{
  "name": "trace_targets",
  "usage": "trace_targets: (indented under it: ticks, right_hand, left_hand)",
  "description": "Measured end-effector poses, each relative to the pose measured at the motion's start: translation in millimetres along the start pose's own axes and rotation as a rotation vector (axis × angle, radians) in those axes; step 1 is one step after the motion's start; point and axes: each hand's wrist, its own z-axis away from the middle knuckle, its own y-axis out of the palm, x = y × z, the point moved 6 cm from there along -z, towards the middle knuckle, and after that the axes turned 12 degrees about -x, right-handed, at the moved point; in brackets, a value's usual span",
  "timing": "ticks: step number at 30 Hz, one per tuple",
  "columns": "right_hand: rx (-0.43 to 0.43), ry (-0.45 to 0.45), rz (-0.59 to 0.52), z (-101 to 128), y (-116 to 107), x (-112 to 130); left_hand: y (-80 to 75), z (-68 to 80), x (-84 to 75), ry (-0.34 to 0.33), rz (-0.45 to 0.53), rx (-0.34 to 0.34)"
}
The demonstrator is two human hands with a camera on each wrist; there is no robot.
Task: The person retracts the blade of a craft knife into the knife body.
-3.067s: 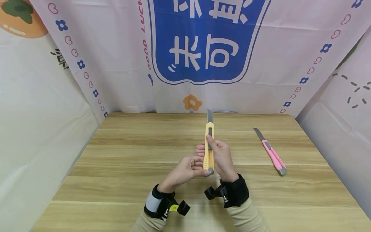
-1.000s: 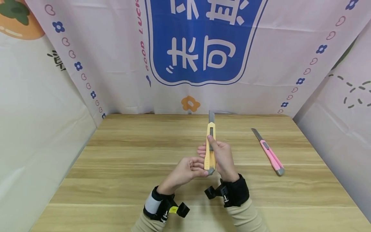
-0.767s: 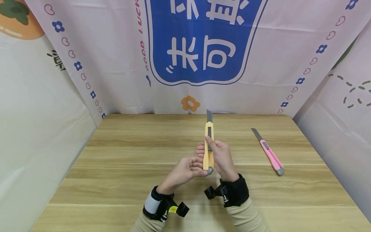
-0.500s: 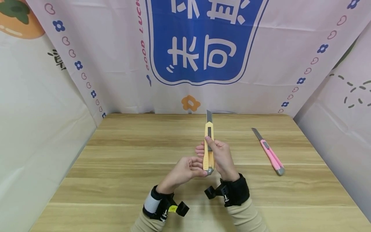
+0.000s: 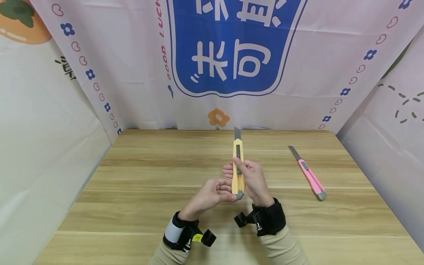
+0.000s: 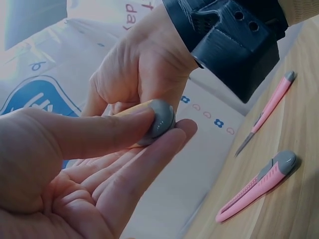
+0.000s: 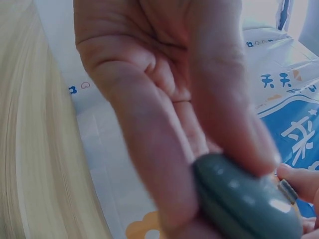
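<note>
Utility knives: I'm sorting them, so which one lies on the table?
The pink utility knife, on the table to the right; the yellow utility knife is held in both hands.

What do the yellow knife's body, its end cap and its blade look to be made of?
Yellow knife: body looks like matte moulded plastic. Its grey end cap is smooth with a slight sheen, likely plastic too. The blade is flat dull grey, probably steel.

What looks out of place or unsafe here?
The pink knife lies on the table with its blade out, unattended. The yellow knife, held in both hands, also has its blade out, pointing away from the person.
</note>
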Motion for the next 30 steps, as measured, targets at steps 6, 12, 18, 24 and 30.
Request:
trace_targets:
  ticks: [6, 12, 18, 24, 30]
  right_hand:
    - [-0.025, 0.028, 0.005, -0.6, -1.2, -1.4]
    - [-0.058, 0.078, 0.030, -1.9, -3.0, -4.7]
    - [-0.091, 0.080, 0.071, -1.9, -4.6, -5.7]
    - [-0.103, 0.051, 0.063, -1.2, -1.7, -5.0]
    - [-0.095, 0.019, 0.067, -0.1, -0.1, -3.9]
  left_hand:
    - [-0.9, 0.2, -1.6, 0.017, -0.001, 0.007]
    - [-1.9, 0.1, -0.3, 0.013, -0.025, -0.013]
    - [-2.2, -0.1, -0.1, 0.012, -0.034, -0.024]
    - [-3.8, -0.8, 0.1, 0.011, -0.047, -0.046]
    - [-4.2, -0.5, 0.0, 0.018, -0.041, -0.046]
